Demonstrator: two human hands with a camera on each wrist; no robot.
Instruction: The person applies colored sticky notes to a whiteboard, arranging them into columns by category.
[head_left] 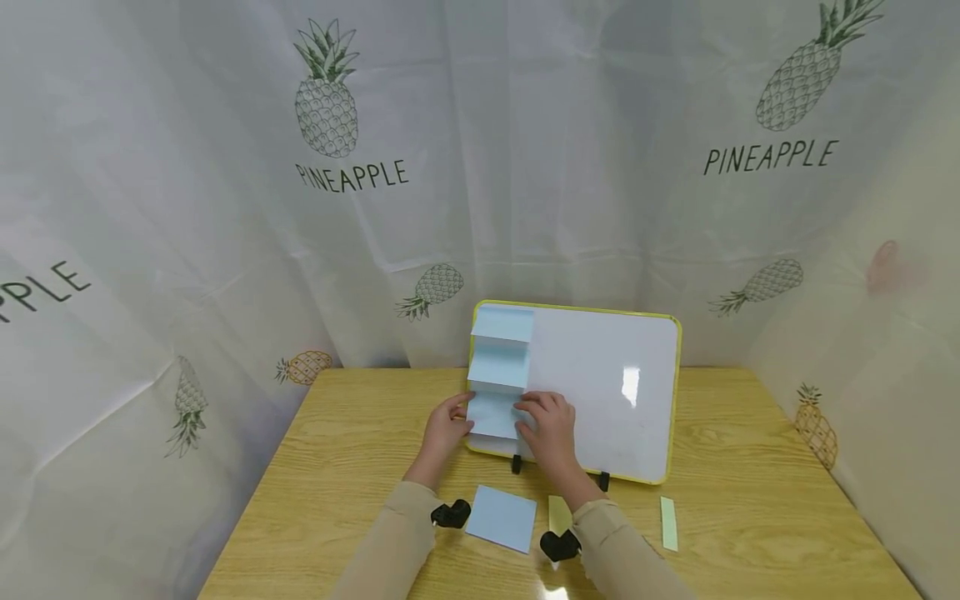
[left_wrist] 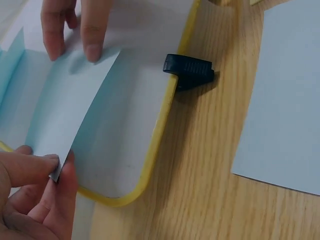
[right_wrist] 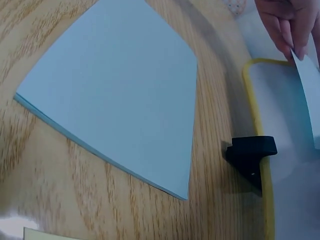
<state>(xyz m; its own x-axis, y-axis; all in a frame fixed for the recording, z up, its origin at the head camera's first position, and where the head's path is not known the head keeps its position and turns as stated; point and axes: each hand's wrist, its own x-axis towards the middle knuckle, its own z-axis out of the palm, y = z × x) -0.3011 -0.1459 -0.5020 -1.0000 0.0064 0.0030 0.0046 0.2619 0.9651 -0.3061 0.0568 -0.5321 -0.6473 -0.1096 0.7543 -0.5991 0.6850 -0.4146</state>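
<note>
A light blue sticky note (head_left: 493, 414) is the lowest of three in a column on the left side of a yellow-framed whiteboard (head_left: 600, 392). Its bottom edge lifts away from the board. My left hand (head_left: 442, 437) pinches the note's lower left corner between thumb and fingers, seen close up in the left wrist view. Across the note, my right hand (head_left: 553, 423) presses the right end with spread fingertips (left_wrist: 93, 52). Two more blue notes, an upper one (head_left: 503, 323) and a middle one (head_left: 498, 364), hang above with their lower edges curling outward.
A pad of blue sticky notes (head_left: 501, 518) lies on the wooden table (head_left: 360, 433) before the board. Partly behind my right wrist is a yellow pad (head_left: 558, 514); a pale green strip (head_left: 669, 523) lies further right. Black feet (head_left: 516, 464) support the board. A pineapple-print curtain (head_left: 562, 167) hangs behind.
</note>
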